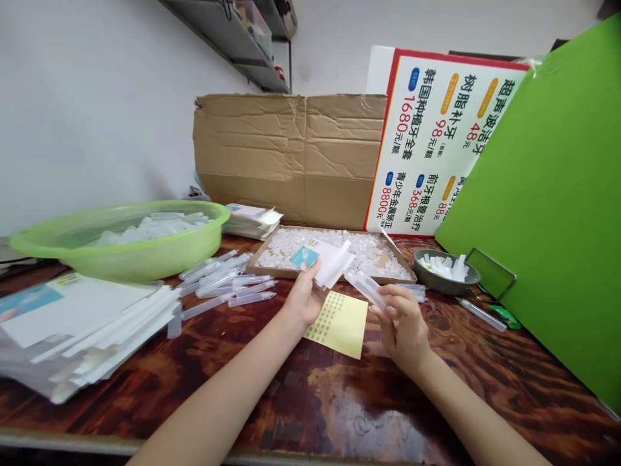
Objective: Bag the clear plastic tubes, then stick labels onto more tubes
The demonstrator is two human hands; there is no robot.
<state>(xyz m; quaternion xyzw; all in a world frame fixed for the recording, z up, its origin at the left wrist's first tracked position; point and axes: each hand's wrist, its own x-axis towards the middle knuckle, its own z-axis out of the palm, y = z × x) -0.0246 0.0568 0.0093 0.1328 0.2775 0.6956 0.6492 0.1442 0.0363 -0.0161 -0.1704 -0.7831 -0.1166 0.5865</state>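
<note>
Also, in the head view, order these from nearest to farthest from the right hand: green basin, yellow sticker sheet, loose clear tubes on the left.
1. Yellow sticker sheet, just left of the right hand.
2. Loose clear tubes, beyond the left hand.
3. Green basin, far left.

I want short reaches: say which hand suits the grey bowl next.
Right hand, probably: it is nearer the bowl, though it must first put down its clear piece. The left hand, holding the card, is farther.
</note>
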